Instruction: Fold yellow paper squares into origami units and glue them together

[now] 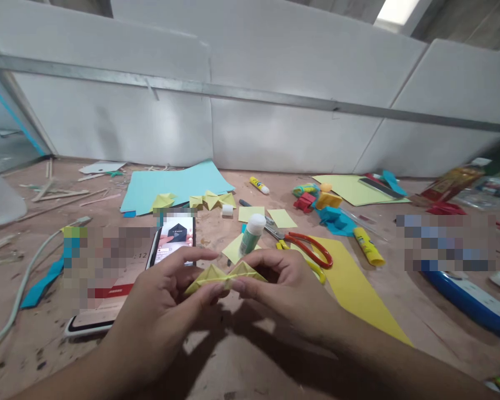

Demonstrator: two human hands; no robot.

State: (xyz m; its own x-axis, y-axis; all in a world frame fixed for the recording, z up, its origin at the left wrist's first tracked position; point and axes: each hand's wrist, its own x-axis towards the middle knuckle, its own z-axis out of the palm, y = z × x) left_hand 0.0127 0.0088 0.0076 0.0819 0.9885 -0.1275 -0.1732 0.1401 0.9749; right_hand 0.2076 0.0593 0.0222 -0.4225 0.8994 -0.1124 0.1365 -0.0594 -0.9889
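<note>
My left hand and my right hand meet over the table and both pinch a folded yellow paper piece with two pointed peaks. Thumb and fingers of each hand press on its ends. Just behind the paper a glue bottle with a white cap stands upright. A phone with a lit screen lies to the left of it, beside my left hand. Red-and-yellow scissors lie right behind my right hand on a yellow sheet.
More folded yellow pieces sit on a light blue sheet at the back. Glue sticks, small yellow squares, blue and red paper scraps and wooden sticks lie around. A white wall panel closes the far side.
</note>
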